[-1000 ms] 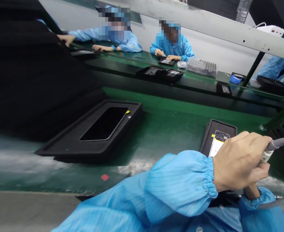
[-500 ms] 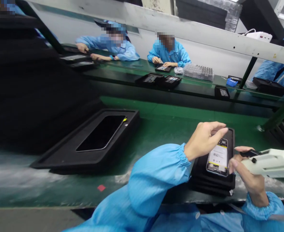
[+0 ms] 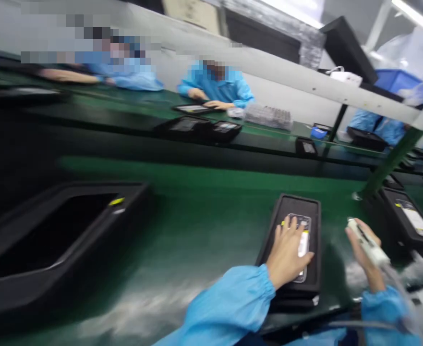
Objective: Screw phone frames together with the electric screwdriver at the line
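Observation:
My left hand (image 3: 288, 252) lies flat, fingers spread, on a phone (image 3: 302, 245) with a white label that sits in a black tray (image 3: 292, 209) on the green belt (image 3: 204, 216). To the right, my right hand (image 3: 364, 252) is closed round a white handheld tool (image 3: 369, 244) whose grey hose trails off to the lower right. The tool is held clear of the tray, off its right edge. Both arms wear blue sleeves.
A larger black tray (image 3: 53, 240) holding a dark phone lies at the left. Another tray (image 3: 409, 218) with a labelled phone stands at the right by a green post (image 3: 387, 166). Across a far belt, people in blue coats work over more trays.
My left hand has gone from pinching the phone's top to lying flat on it. The right hand and tool moved away to the right. The view swung right, with motion blur.

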Demonstrator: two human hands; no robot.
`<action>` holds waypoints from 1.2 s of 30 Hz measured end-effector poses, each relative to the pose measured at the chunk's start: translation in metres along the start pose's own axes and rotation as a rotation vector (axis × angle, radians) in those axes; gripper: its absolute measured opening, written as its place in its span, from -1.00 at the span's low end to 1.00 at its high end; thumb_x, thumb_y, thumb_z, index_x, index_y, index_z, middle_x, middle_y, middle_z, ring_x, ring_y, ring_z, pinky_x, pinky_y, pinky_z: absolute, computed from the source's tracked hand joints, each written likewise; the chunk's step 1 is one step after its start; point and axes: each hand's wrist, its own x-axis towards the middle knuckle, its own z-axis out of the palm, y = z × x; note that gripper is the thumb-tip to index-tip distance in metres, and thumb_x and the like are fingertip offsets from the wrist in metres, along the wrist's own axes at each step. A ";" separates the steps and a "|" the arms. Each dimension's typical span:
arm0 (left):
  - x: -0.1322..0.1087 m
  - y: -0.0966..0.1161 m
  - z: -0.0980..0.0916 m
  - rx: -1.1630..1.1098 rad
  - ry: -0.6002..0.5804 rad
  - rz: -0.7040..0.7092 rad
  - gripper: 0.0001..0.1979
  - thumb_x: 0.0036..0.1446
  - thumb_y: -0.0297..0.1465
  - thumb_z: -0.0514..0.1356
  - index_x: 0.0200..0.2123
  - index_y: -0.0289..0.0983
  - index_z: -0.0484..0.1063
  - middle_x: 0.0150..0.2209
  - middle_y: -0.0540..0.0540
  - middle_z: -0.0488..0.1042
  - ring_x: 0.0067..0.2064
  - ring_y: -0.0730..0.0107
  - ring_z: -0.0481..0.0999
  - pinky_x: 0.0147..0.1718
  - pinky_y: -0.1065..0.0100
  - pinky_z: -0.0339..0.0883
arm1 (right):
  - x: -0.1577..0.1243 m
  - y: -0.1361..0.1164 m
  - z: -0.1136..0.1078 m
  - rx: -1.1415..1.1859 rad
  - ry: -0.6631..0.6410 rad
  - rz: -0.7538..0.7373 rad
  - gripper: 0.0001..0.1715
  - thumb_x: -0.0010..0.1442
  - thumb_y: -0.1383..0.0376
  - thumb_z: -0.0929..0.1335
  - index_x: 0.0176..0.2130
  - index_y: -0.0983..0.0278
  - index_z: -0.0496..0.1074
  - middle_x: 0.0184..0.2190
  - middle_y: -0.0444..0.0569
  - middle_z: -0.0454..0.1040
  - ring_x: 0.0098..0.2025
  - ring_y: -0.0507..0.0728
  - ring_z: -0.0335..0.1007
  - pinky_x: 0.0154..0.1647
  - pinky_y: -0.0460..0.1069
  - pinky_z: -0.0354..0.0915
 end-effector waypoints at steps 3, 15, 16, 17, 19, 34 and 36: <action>0.007 -0.003 -0.007 -0.009 0.040 -0.012 -0.26 -0.08 -0.45 0.16 0.24 -0.46 0.17 0.32 -0.37 -0.02 0.37 -0.17 -0.26 0.27 -0.23 -0.29 | 0.008 0.042 0.009 -0.238 -0.183 -0.119 -0.60 0.17 0.38 0.28 0.00 0.35 0.48 -0.02 0.19 0.50 0.06 0.27 0.43 0.10 0.15 0.35; 0.005 -0.024 -0.071 -1.100 0.222 -0.263 -0.45 -0.35 -0.37 0.34 -0.15 -0.29 0.48 -0.23 -0.13 0.59 -0.19 0.14 0.58 -0.28 0.36 0.46 | 0.025 0.063 0.007 -0.431 -0.357 -0.161 -0.04 -0.16 0.69 0.17 0.23 0.34 0.25 0.29 0.15 0.15 0.22 0.21 0.25 0.15 0.01 0.30; 0.004 -0.020 -0.068 -1.181 0.261 -0.292 -0.44 -0.36 -0.38 0.36 -0.14 -0.29 0.49 -0.26 -0.12 0.59 -0.25 0.20 0.57 -0.33 0.40 0.44 | 0.022 0.060 0.003 -0.420 -0.328 -0.149 -0.08 -0.14 0.68 0.16 0.23 0.40 0.24 0.28 0.19 0.15 0.26 0.22 0.18 0.20 0.05 0.26; 0.004 -0.015 -0.065 -1.250 0.295 -0.307 -0.44 -0.36 -0.38 0.36 -0.14 -0.31 0.49 -0.28 -0.11 0.59 -0.29 0.25 0.56 -0.37 0.44 0.41 | 0.019 0.056 0.000 -0.401 -0.277 -0.138 -0.15 -0.08 0.65 0.16 0.22 0.45 0.25 0.26 0.24 0.18 0.28 0.25 0.14 0.24 0.12 0.21; 0.006 -0.010 -0.054 -1.368 0.339 -0.283 -0.48 -0.38 -0.41 0.35 -0.19 -0.35 0.52 -0.33 -0.11 0.59 -0.35 0.32 0.53 -0.40 0.47 0.36 | 0.010 0.044 -0.003 -0.325 -0.131 -0.125 -0.38 0.11 0.53 0.16 0.16 0.46 0.31 0.18 0.29 0.29 0.23 0.29 0.23 0.22 0.22 0.22; 0.014 -0.027 -0.029 -1.549 0.318 -0.195 -0.49 -0.22 -0.40 0.35 -0.10 -0.38 0.48 -0.20 -0.16 0.56 -0.32 0.35 0.51 -0.35 0.45 0.34 | -0.056 -0.111 0.028 0.582 -0.378 0.173 -0.58 0.17 -0.01 0.36 -0.31 0.30 0.52 -0.60 -0.10 0.45 -0.66 0.03 0.31 -0.69 -0.11 0.23; 0.014 -0.024 -0.029 -1.558 0.308 -0.177 -0.49 -0.17 -0.36 0.39 -0.08 -0.38 0.47 -0.18 -0.17 0.55 -0.27 0.33 0.52 -0.32 0.45 0.36 | -0.060 -0.128 0.035 0.653 -0.459 0.169 -0.61 0.15 0.02 0.40 -0.31 0.31 0.49 -0.62 -0.12 0.43 -0.67 0.02 0.31 -0.72 -0.14 0.19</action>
